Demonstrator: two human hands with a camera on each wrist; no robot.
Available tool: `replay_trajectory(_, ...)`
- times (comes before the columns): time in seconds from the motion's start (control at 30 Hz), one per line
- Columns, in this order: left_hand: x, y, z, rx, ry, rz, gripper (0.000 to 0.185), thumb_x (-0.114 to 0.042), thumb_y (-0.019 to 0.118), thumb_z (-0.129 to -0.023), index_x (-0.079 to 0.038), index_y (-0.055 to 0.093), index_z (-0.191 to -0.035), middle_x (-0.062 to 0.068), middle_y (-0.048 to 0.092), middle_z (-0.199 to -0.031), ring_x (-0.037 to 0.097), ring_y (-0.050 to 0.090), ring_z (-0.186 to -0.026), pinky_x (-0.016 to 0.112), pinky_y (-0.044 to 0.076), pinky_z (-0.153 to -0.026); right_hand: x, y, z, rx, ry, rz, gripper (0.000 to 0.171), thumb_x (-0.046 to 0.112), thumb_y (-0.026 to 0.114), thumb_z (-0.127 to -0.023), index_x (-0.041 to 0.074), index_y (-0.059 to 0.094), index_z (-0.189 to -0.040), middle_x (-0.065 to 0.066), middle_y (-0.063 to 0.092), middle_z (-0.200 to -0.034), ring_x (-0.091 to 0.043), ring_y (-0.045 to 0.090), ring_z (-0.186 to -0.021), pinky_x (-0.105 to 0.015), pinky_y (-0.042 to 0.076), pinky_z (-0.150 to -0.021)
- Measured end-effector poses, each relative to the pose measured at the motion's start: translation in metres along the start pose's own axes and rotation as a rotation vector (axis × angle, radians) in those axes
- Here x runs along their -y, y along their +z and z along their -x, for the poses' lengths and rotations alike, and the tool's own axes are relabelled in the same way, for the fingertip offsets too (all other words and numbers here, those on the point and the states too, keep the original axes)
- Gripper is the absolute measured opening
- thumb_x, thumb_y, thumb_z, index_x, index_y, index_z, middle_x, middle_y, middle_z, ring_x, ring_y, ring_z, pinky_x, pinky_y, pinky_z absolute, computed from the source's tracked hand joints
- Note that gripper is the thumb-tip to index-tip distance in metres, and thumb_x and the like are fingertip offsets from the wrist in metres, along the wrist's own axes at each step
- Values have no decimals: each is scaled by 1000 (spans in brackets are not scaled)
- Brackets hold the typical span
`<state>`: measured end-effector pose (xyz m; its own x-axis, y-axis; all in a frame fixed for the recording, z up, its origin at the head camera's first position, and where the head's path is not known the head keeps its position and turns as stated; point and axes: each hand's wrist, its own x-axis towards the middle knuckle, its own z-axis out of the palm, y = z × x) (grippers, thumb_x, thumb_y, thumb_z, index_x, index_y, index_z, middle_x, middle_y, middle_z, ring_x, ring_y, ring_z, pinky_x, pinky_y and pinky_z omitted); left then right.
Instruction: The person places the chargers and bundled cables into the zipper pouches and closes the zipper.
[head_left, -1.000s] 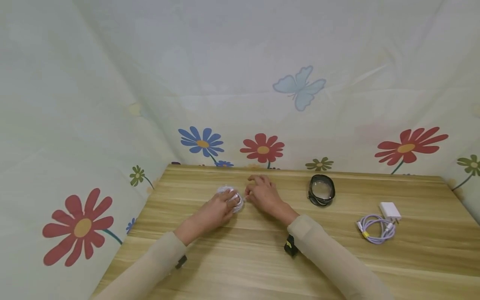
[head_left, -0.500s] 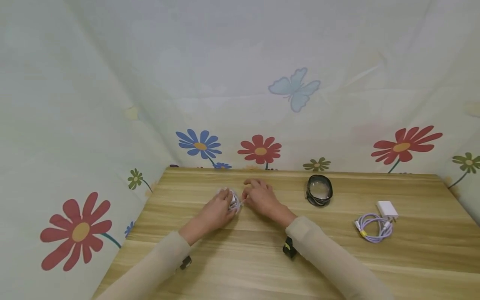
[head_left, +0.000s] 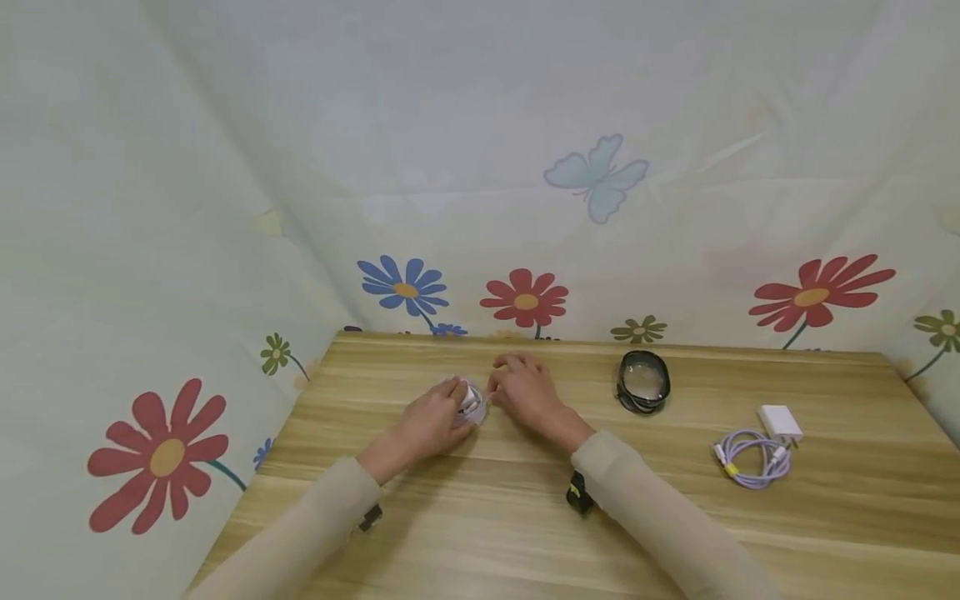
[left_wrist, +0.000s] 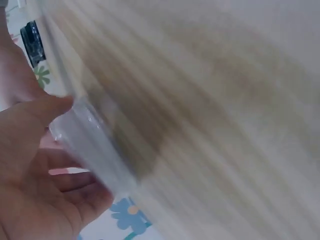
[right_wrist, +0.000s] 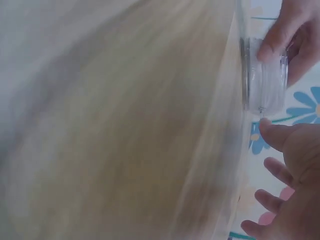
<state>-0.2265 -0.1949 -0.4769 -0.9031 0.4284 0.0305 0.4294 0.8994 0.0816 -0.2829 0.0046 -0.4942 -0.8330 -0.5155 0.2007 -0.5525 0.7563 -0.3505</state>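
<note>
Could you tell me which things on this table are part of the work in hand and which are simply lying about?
In hand:
clear round container, gripped by the left hand
right hand, beside the container

Lying about:
black-rimmed round lens
white charger
coiled purple cable

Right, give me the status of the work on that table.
Done: nothing visibly finished. In hand: the left hand grips a small clear round container on the wooden table, with the right hand beside it. Untouched: the black-rimmed round lens, white charger plug and coiled lilac cable.
</note>
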Motion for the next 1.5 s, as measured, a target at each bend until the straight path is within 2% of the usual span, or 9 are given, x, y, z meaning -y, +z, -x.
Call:
replay_trajectory(0.17, -5, -6, -3, 47, 15, -54, 64, -38, 80, -88, 7, 60, -129, 23, 62, -116, 35, 60, -103, 46, 56, -86, -11, -3, 4, -5, 1, -14, 7, 24, 70, -98, 18, 74, -98, -9, 61, -130, -41, 52, -123, -62, 47, -95)
replay_trajectory(0.37, -9, -8, -13, -12, -65, -114, 52, -44, 80, -87, 5, 68, -101, 13, 60, -86, 26, 59, -77, 41, 55, -63, -14, -7, 6, 18, -162, -65, 7, 9, 68, -97, 10, 72, -103, -11, 66, -116, -33, 60, -111, -51, 50, -97)
replay_trajectory(0.6, -5, -13, -19, 48, -139, -95, 73, -62, 73, -85, 4, 67, -117, 13, 61, -107, 27, 58, -92, 45, 57, -75, -14, -10, 14, 64, -204, -121, 17, -1, 63, -93, 4, 71, -106, -10, 67, -108, -27, 62, -103, -43, 52, -95)
replay_trajectory(0.7, 10, -20, -16, 33, -62, 10, 57, -48, 70, -93, 5, 68, -113, 14, 62, -113, 26, 61, -94, 44, 57, -81, -17, -12, 19, 79, -222, -126, 17, -1, 62, -93, 3, 71, -106, -10, 67, -107, -26, 63, -103, -42, 53, -93)
replay_trajectory(0.83, 36, -29, -11, -1, 166, 116, 21, -8, 63, -97, 2, 71, -113, 14, 66, -120, 27, 67, -105, 42, 57, -89, -22, -15, 25, 81, -257, -127, 15, -1, 62, -94, 4, 70, -105, -10, 66, -109, -25, 62, -102, -41, 54, -92)
replay_trajectory(1.0, 57, -29, -3, 120, 406, 108, 36, 7, 61, -94, -1, 69, -128, 15, 61, -139, 34, 59, -128, 45, 51, -103, -24, -19, 30, 96, -279, -131, 14, 0, 63, -95, 6, 69, -106, -8, 65, -111, -22, 61, -103, -39, 54, -91)
replay_trajectory(1.1, 57, -25, -1, 148, 368, 81, 41, 6, 65, -94, -2, 65, -134, 16, 59, -142, 34, 57, -130, 46, 49, -105, -22, -21, 31, 94, -301, -146, 14, 0, 63, -95, 7, 69, -106, -8, 65, -112, -22, 61, -105, -39, 53, -93)
replay_trajectory(1.27, 37, -19, -8, 62, 257, 8, 39, 7, 63, -94, 9, 61, -132, 28, 57, -134, 41, 61, -118, 48, 54, -98, -23, -29, 37, 70, -299, -142, 15, -1, 61, -95, 8, 69, -105, -6, 66, -110, -21, 62, -105, -38, 54, -93)
replay_trajectory(1.5, 15, -16, -23, 21, 100, -36, 8, 4, 66, -90, 10, 68, -95, 31, 58, -107, 36, 67, -87, 45, 59, -72, -29, -37, 51, 54, -314, -140, 14, -2, 62, -96, 7, 69, -105, -6, 65, -109, -21, 63, -106, -39, 54, -93)
